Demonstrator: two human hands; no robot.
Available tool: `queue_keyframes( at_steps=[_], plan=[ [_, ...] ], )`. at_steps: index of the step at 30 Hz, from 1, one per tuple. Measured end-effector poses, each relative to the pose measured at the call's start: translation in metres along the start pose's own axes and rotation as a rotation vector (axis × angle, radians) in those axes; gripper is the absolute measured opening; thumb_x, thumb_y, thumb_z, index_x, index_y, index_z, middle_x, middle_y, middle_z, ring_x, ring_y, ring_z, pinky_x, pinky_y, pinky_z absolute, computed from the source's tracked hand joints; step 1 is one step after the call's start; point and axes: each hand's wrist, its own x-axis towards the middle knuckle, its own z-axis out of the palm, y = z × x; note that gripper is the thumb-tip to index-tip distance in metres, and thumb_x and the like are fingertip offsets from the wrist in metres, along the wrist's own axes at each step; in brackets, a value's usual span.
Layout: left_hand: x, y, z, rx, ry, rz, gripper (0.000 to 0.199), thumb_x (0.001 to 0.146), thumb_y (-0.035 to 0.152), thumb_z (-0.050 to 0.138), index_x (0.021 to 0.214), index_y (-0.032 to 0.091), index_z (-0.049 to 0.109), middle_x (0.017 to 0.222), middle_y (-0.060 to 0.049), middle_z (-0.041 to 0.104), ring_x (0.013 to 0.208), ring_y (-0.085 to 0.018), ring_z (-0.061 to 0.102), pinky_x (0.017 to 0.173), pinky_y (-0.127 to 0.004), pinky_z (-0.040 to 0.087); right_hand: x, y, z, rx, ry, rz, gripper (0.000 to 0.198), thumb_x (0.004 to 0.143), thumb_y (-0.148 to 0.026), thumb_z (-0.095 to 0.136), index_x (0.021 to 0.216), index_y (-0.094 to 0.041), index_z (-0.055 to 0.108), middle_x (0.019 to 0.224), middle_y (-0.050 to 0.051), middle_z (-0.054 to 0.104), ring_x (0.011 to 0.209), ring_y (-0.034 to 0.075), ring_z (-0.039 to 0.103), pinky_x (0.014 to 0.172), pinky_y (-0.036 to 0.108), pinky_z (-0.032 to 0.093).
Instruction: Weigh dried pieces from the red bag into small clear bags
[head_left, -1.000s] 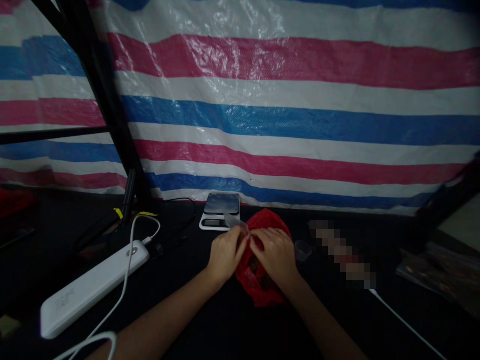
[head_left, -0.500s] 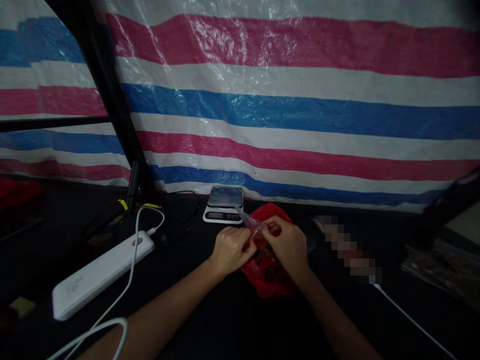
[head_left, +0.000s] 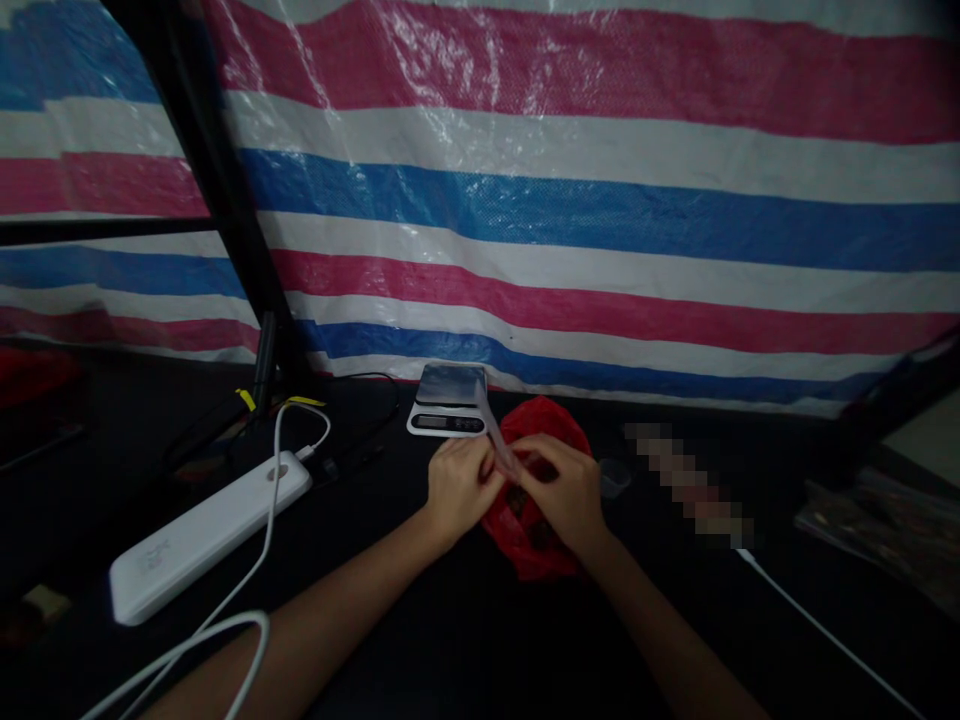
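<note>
Both of my hands pinch a clear plastic bag (head_left: 501,440), one at each side, above a red plastic bag. My left hand (head_left: 461,490) is closed at the clear bag's left side, its fingertips partly hidden. From the other side my right hand (head_left: 564,490) grips it between thumb and fingers. The red plastic bag (head_left: 525,550) lies open beneath, with small dark brownish pieces in it, too dim to name. Just behind my left hand sits a white digital kitchen scale (head_left: 448,424) with a dark top plate.
A white power bank (head_left: 202,540) with a white cable (head_left: 271,500) lies at left. A small clear cup or lid (head_left: 615,478) is right of the red bag. Farther right are a pixelated object (head_left: 690,485) and a clear bag of small pieces (head_left: 885,530). Striped sheeting (head_left: 600,220) hangs behind.
The clear bag now stands more upright and narrower between my fingers. My hands have come slightly closer together, and the small clear cup or lid shows more. The view has shifted slightly.
</note>
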Motion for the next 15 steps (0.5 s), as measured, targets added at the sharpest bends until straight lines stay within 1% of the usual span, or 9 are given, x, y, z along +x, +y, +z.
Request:
queue_keyframes(
  at_steps=[2,3,5,7,8,9,11,13,15],
  plan=[
    [-0.001,0.001,-0.002,-0.026,0.114,0.026,0.024,0.075,0.021,0.05,0.053,0.019,0.041,0.05,0.002,0.045,0.052,-0.012,0.045,0.059,-0.027,0.034,0.002,0.002,0.0,0.084,0.065,0.043,0.006,0.071,-0.023,0.058,0.073,-0.02,0.062,0.068,0.0,0.065,0.056,0.012,0.059,0.058,0.023,0.045],
    [-0.001,0.002,-0.003,-0.031,0.175,0.045,0.024,0.075,0.02,0.05,0.053,0.019,0.041,0.05,0.002,0.046,0.054,-0.012,0.045,0.062,-0.028,0.034,0.003,0.004,0.0,0.114,0.097,0.079,0.006,0.07,-0.022,0.058,0.072,-0.02,0.062,0.067,0.0,0.065,0.054,0.012,0.059,0.057,0.023,0.046],
    [-0.002,0.003,-0.005,-0.007,0.283,0.068,0.018,0.074,0.019,0.052,0.057,0.019,0.046,0.057,0.001,0.051,0.061,-0.013,0.048,0.072,-0.033,0.034,0.005,0.008,0.001,0.16,0.132,0.168,0.008,0.07,-0.025,0.058,0.073,-0.02,0.064,0.063,0.0,0.065,0.052,0.013,0.06,0.054,0.023,0.046],
    [-0.003,0.005,-0.006,0.044,0.324,0.107,0.006,0.073,0.018,0.053,0.067,0.02,0.052,0.07,-0.001,0.058,0.074,-0.016,0.052,0.081,-0.038,0.031,0.006,0.013,0.004,0.225,0.108,0.258,0.014,0.071,-0.03,0.057,0.074,-0.019,0.065,0.057,0.0,0.065,0.049,0.014,0.06,0.048,0.023,0.046],
    [-0.003,0.005,-0.007,0.068,0.31,0.144,0.005,0.072,0.017,0.052,0.074,0.021,0.054,0.079,-0.002,0.06,0.082,-0.018,0.053,0.086,-0.04,0.029,0.006,0.016,0.005,0.265,0.081,0.29,0.016,0.071,-0.032,0.058,0.074,-0.019,0.065,0.056,0.001,0.064,0.048,0.015,0.06,0.046,0.023,0.045],
    [-0.003,0.006,-0.007,0.086,0.275,0.193,0.011,0.072,0.016,0.051,0.081,0.022,0.055,0.088,-0.003,0.061,0.092,-0.02,0.052,0.09,-0.042,0.027,0.006,0.019,0.006,0.305,0.051,0.31,0.018,0.07,-0.034,0.058,0.075,-0.018,0.066,0.056,0.001,0.065,0.048,0.015,0.061,0.046,0.023,0.046],
    [-0.001,0.005,-0.008,0.109,0.175,0.304,0.022,0.073,0.016,0.049,0.094,0.023,0.055,0.106,-0.005,0.059,0.108,-0.022,0.046,0.097,-0.045,0.021,0.007,0.024,0.008,0.363,0.002,0.323,0.019,0.069,-0.034,0.059,0.075,-0.017,0.067,0.062,0.004,0.067,0.052,0.017,0.062,0.048,0.025,0.048],
    [0.002,0.005,-0.01,0.125,0.1,0.391,0.032,0.074,0.017,0.048,0.106,0.022,0.052,0.117,-0.007,0.054,0.119,-0.024,0.038,0.101,-0.046,0.015,0.008,0.028,0.008,0.396,-0.046,0.319,0.018,0.069,-0.031,0.058,0.077,-0.017,0.067,0.067,0.005,0.069,0.056,0.018,0.063,0.052,0.026,0.049],
    [0.006,0.004,-0.011,0.15,0.036,0.431,0.04,0.075,0.019,0.047,0.115,0.021,0.048,0.123,-0.009,0.05,0.123,-0.024,0.033,0.102,-0.047,0.013,0.009,0.03,0.006,0.384,-0.12,0.282,0.018,0.071,-0.025,0.053,0.079,-0.017,0.067,0.068,0.004,0.069,0.058,0.017,0.063,0.055,0.026,0.048]
  ],
)
